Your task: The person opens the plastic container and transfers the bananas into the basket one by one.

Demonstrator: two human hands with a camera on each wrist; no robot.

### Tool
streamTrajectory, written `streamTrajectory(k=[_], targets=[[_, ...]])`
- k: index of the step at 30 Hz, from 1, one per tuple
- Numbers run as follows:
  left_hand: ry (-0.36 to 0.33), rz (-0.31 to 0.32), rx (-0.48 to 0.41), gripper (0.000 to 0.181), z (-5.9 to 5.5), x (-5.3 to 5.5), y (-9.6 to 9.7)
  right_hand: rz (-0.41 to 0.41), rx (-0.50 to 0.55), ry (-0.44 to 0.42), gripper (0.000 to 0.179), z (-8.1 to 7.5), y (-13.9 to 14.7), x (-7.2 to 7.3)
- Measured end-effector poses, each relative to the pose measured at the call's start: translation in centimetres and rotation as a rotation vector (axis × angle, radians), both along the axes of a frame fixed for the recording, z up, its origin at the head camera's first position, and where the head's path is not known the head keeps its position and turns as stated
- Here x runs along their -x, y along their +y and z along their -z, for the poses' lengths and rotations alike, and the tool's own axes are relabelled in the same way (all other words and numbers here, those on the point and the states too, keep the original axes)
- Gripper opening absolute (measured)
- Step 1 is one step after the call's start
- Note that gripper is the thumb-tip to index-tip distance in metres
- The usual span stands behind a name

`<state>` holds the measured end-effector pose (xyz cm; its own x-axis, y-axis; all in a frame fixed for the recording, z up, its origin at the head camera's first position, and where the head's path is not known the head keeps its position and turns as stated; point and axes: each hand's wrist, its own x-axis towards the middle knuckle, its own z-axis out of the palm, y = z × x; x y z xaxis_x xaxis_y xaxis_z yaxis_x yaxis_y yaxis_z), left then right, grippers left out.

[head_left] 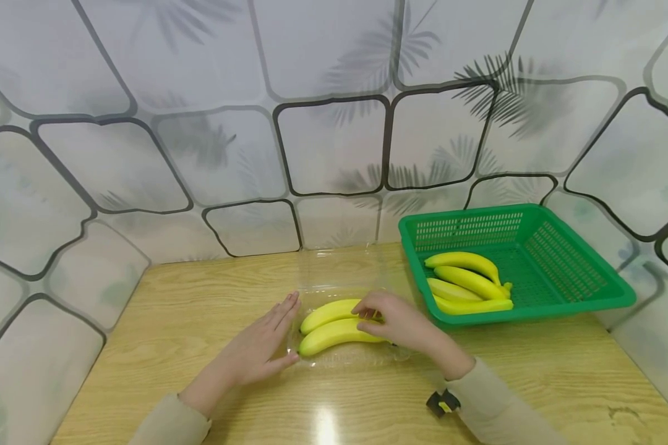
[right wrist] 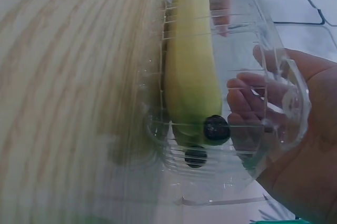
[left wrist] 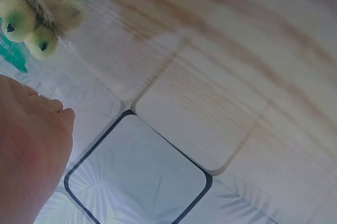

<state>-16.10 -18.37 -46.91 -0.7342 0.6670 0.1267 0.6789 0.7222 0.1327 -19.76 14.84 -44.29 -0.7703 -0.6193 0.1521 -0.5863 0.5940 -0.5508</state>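
Note:
Two yellow bananas, a nearer one [head_left: 334,337] and a farther one [head_left: 328,313], lie side by side in a clear plastic clamshell box [head_left: 345,358] on the table. Its transparent lid [head_left: 342,269] is folded back toward the wall. My left hand [head_left: 258,349] is at the box's left side, fingers extended and thumb spread. Over the right part of the bananas is my right hand [head_left: 398,321], its fingers bent loosely at them. In the right wrist view, dark banana tips [right wrist: 216,127] show through the clear wall, with the right fingers [right wrist: 247,97] behind it.
A green plastic basket [head_left: 576,259] stands to the right of the box, with several bananas [head_left: 470,284] in its left part. Patterned wall covering [head_left: 334,148] rises behind the wooden table [head_left: 189,309]. A small black device [head_left: 443,403] is at the right sleeve.

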Motion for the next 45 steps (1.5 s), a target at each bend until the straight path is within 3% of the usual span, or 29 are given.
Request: streamTrajectory(k=[18, 26, 45], targets=[[-0.005, -0.008, -0.004, 0.094, 0.0, 0.0, 0.0, 0.003, -0.028, 0.019, 0.025, 0.6, -0.6, -0.5], [-0.011, -0.01, -0.004, 0.094, 0.1, 0.0, -0.1, 0.006, -0.054, 0.075, 0.027, 1.1, -0.9, -0.5], [0.016, 0.001, 0.003, 0.094, 0.1, 0.1, 0.0, 0.067, -0.152, 0.136, 0.032, 1.6, -1.4, -0.6]])
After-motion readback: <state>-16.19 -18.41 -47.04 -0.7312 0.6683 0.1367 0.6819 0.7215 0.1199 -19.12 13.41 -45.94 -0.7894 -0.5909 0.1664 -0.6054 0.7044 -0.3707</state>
